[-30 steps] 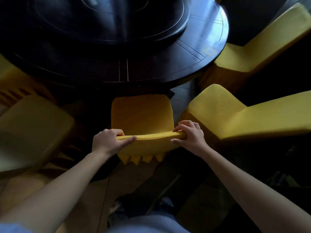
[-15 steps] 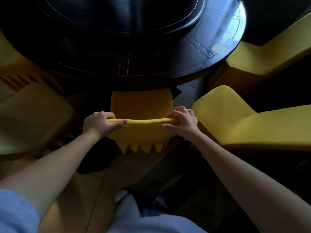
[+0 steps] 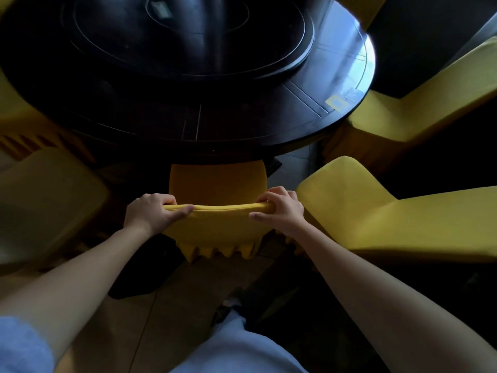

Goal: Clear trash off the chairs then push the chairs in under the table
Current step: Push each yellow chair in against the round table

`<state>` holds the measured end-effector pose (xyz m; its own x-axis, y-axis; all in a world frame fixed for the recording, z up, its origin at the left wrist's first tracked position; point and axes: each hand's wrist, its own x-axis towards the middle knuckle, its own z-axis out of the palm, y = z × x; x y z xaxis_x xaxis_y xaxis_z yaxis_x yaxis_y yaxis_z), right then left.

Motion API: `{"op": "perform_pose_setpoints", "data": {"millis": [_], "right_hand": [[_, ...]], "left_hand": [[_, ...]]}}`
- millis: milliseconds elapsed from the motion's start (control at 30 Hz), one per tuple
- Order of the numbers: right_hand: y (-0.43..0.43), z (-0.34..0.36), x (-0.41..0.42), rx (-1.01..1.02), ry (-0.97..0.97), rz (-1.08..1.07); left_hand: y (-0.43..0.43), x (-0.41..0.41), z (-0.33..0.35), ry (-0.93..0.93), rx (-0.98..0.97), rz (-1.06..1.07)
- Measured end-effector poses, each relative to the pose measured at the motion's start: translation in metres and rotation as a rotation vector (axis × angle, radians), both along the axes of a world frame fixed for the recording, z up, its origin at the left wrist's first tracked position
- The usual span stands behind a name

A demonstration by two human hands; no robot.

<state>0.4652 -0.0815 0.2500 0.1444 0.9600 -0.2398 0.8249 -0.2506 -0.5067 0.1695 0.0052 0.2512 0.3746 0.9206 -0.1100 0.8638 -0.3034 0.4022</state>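
- Yellow-covered chair [image 3: 217, 228]: at 12 o'clock from the person, held between both hands. The front of its seat is already under the rim of the round dark surface [image 3: 269, 135]. No trash shows on the visible part of the seat.
- Backrest top edge: its long axis runs 9 to 3 o'clock, square across the line of push.
- Left hand [image 3: 152, 214]: grips the 9 o'clock end of that edge, fingers curled over the far side, thumb along the near side.
- Right hand [image 3: 281, 211]: grips the 3 o'clock end the same way.
- Governing relation: the surface lies at 12 o'clock from the backrest and both hands are about equally near it. An even, straight push toward 12 looks right.
- Neighbouring chair [image 3: 390, 224]: just beside at 3 o'clock and standing out from the surface. A skewed push could likely brush it.
- Second chair [image 3: 45, 200]: at 9 o'clock, also standing out from the surface.
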Motion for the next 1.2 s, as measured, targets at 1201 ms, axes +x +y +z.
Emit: {"op": "perform_pose_setpoints", "data": {"millis": [1201], "right_hand": [[-0.229,0.047,0.222,0.201,-0.231,-0.677]], "left_hand": [[-0.139,0.431,0.036,-0.096,0.06,-1.051]]}}
